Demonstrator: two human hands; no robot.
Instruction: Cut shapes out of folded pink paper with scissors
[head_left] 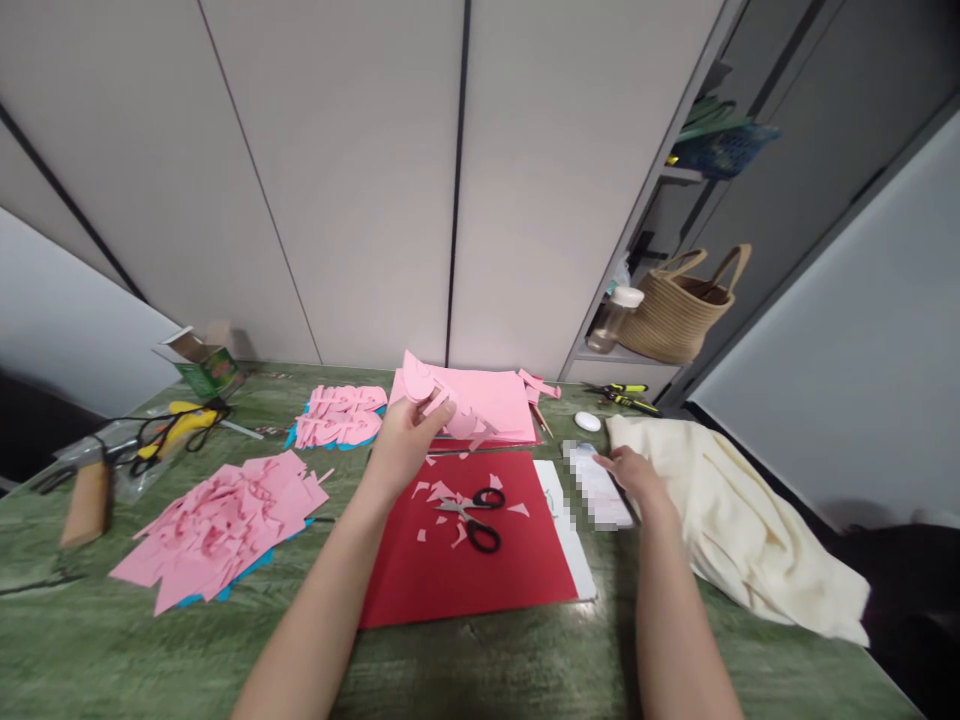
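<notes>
My left hand (405, 435) pinches a pink paper cutout (420, 382) with curved, cut edges, raised over the back of the red sheet (465, 585). My right hand (636, 472) is at the phone (600, 492), index finger stretched over its screen, part of which is blurred out. The hand is not wrapped around the phone. On the red sheet lie black-handled scissors (480, 530), blades parted and pointing left, among small pink paper scraps (518, 510). Behind them is a stack of pink paper sheets (491, 388).
At left lie a heap of pink offcuts (232, 515), pink letter-like cutouts (341, 415), a yellow-handled tool (176, 430) and a green box (206, 372). Cream cloth (720, 490), pliers (626, 396) and a white oval object (587, 421) are at right. A cabinet stands behind.
</notes>
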